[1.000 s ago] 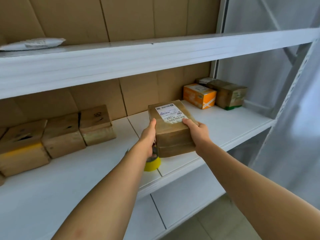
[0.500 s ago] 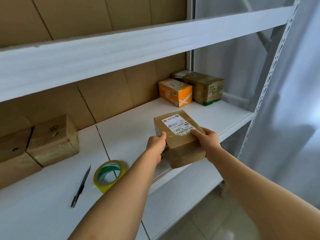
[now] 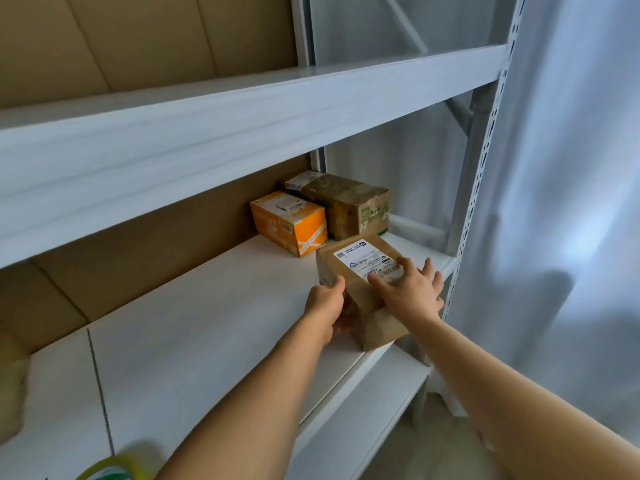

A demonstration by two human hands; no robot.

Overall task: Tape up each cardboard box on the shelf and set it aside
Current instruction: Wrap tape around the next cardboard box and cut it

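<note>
At the right end of the middle shelf point(image 3: 214, 341), near its front edge, I have the brown box point(image 3: 360, 289) sitting on the board; its white label point(image 3: 367, 259) faces up, and it lies just in front of an orange box point(image 3: 289, 221) and a second brown box point(image 3: 349, 206) at the back corner; I cannot tell whether it touches either one. My left hand point(image 3: 323, 308) grips the box's left side, fingers curled round the near corner; my right hand point(image 3: 407, 291) lies flat on top, fingers straight and spread across the label, pressing and holding nothing.

Step in hand, as I judge it: set-aside; the box looks sealed and is being placed among the finished ones, with taping for this unit done.

Next move, by my reading: slacken the left grip; lift the right palm straight up so the box does not skid toward the edge; check that it sits fully on the board, since its near corner is close to the lip; then bring both hands back left toward the roll of tape point(image 3: 110, 471), whose top edge alone shows at the bottom of the view, and take up the next unsealed box.
</note>
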